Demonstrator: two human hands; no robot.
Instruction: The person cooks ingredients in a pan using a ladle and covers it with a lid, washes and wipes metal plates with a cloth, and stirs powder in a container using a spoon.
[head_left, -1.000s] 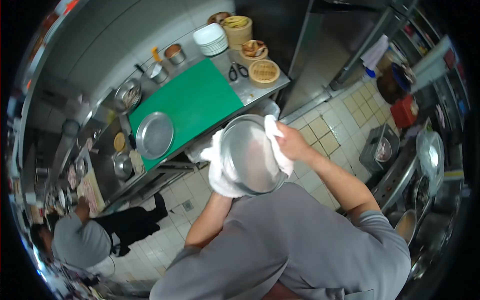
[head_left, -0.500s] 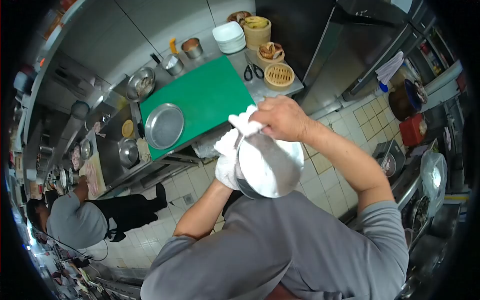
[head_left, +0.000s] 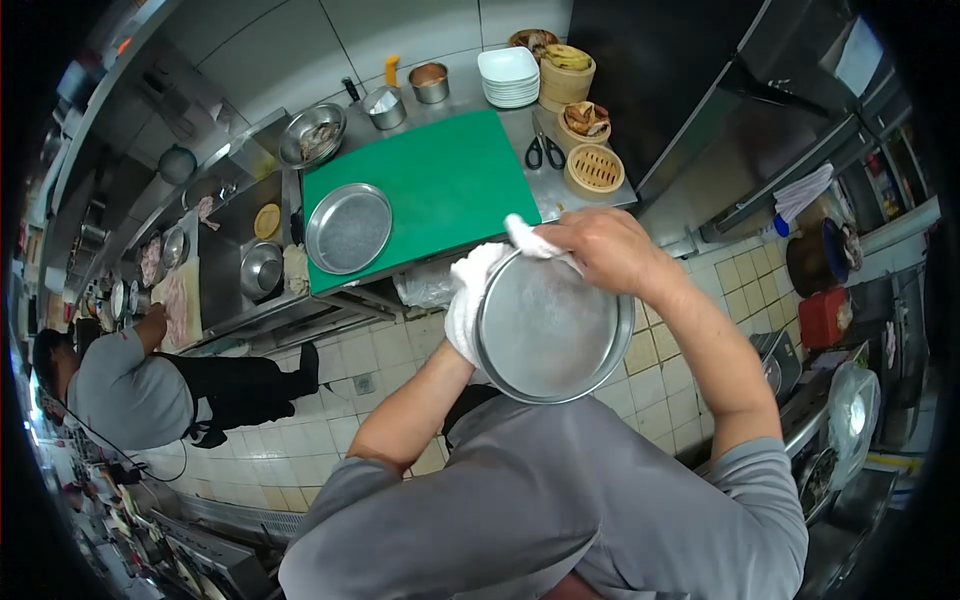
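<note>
A round metal pan (head_left: 555, 325) is held in front of my body, its inside facing me. My left hand (head_left: 464, 345) is mostly hidden under a white cloth (head_left: 475, 285) that wraps the pan's left side. At the pan's upper rim, my right hand (head_left: 605, 250) is closed on a bunched part of the cloth. A second round metal pan (head_left: 349, 229) lies on the left end of a green board (head_left: 440, 175) on the counter beyond.
Scissors (head_left: 545, 152), stacked white plates (head_left: 510, 77) and a bamboo steamer (head_left: 595, 171) stand right of the board. A metal bowl (head_left: 312, 136) is at its upper left. A co-worker (head_left: 135, 385) stands at the left by a sink (head_left: 240, 215).
The pan has turned so its inside faces me, after being tilted half a second ago. My right hand has gone from the pan's right side to its upper rim.
</note>
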